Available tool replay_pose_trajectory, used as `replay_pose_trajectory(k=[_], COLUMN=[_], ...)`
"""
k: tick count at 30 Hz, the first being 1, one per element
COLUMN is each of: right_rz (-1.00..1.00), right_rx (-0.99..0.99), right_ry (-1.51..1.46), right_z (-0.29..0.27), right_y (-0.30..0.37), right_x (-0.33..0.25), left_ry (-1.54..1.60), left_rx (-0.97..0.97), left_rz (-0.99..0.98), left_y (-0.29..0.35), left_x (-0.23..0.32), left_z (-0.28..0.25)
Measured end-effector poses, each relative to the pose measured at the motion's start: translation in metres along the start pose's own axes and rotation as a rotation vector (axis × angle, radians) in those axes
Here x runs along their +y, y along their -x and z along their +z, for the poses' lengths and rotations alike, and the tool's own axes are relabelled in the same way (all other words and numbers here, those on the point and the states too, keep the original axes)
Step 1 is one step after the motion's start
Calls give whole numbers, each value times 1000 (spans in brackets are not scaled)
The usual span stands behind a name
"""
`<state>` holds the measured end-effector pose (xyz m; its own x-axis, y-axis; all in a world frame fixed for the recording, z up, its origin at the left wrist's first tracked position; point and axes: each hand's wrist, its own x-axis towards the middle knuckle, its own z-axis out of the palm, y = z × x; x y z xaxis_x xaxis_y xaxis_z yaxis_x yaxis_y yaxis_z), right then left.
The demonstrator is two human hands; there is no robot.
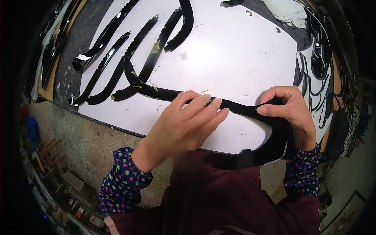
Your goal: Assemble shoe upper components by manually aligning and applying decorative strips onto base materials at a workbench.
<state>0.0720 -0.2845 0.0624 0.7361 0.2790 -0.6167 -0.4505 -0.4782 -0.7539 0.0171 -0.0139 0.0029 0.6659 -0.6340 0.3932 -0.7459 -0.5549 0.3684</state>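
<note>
A long curved black strip point(242, 108) with a soft, matt face runs across the near part of a white board point(239, 58). Its right end widens and bends back over the board's near edge. My left hand point(184, 121) is closed on the strip's middle, palm down, fingertips and thumb close together on it. A small yellow fleck shows by those fingertips. Between thumb and curled forefinger, my right hand point(288, 107) pinches the strip's upper edge farther right. Yellow patches mark the strip's left bend.
Several glossy and matt black strips point(103, 64) lie at the board's left. Two metal eyelets point(249, 13) sit in its far right part. White and black cut pieces point(319, 78) are heaped at the right. A wooden stool point(49, 152) stands on the floor at left.
</note>
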Motion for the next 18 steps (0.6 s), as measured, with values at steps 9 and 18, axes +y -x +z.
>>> replay_pose_trajectory(k=[9,18], right_rz=[-39,-41], right_rx=[-12,-9], right_ry=[23,33], right_z=[-1,-1], right_y=[-1,-2], right_x=[-1,0], left_ry=[-10,-28], left_rx=[-33,-36], left_rz=[5,9], left_y=[-1,-2], left_x=[-1,1], left_z=[-2,-2])
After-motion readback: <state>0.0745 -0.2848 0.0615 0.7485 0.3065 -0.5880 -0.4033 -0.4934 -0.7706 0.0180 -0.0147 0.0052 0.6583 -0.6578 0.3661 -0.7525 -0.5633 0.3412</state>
